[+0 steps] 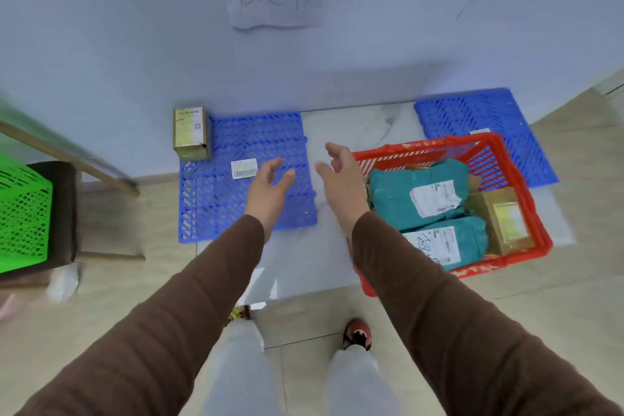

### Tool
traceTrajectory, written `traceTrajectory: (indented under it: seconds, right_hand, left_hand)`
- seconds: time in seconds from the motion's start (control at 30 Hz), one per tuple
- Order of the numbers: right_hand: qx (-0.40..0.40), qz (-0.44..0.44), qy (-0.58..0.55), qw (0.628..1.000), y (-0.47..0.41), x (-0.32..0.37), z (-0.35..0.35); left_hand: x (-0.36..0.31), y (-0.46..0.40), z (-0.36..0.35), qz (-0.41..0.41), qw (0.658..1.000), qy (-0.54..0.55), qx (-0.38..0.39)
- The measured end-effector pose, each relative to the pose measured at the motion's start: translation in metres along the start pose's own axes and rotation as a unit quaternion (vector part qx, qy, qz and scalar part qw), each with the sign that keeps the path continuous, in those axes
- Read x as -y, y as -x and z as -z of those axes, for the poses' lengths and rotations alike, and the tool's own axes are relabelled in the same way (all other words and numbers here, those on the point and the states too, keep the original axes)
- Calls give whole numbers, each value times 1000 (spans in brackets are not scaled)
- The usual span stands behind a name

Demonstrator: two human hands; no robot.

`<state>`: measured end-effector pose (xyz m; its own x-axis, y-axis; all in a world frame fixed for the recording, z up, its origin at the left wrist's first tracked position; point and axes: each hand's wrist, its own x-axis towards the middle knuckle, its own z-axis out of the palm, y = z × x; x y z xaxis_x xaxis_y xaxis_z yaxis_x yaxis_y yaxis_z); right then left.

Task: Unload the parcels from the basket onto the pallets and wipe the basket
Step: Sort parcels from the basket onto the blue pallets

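A red basket [526, 213] stands on the floor at the right. In it lie two teal bag parcels [398, 199] with white labels and a brown carton [499, 213]. A blue pallet [219, 209] lies left of the basket, with a cardboard box [189, 133] at its far left corner and a loose barcode label [243, 168] on it. A second blue pallet [486, 115] lies behind the basket. My left hand [268, 191] hovers open over the left pallet. My right hand [341, 176] is open too, between that pallet and the basket. Both hold nothing.
A green crate [23, 216] sits on a dark stool at the left, beside a slanting wooden pole [67, 155]. A paper sign with handwriting [277, 0] hangs on the wall ahead. My feet stand on the tiled floor [304, 267] below.
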<state>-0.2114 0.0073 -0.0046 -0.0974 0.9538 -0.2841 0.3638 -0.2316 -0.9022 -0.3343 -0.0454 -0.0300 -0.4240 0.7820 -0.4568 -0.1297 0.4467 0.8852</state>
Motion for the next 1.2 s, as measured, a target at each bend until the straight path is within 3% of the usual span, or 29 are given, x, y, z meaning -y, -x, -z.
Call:
traceTrajectory:
  seconds: [0.27, 0.47, 0.73, 1.0, 1.2]
  right_hand:
    - [21, -10, 19, 1000, 27, -35, 148]
    - [-7, -105, -19, 994, 17, -61, 209]
    - [-18, -225, -83, 971, -1, -105, 248]
    - [58, -301, -107, 946, -36, -138, 273]
    - [95, -332, -164, 924, -48, -147, 293]
  left_hand:
    - [7, 76, -120, -9, 1000, 9, -1]
    - [7, 77, -160, 17, 1000, 2, 25]
    - [25, 61, -204, 99, 994, 12, 35]
    - [45, 28, -240, 198, 979, 45, -30]
    - [34, 22, -269, 219, 973, 60, -42]
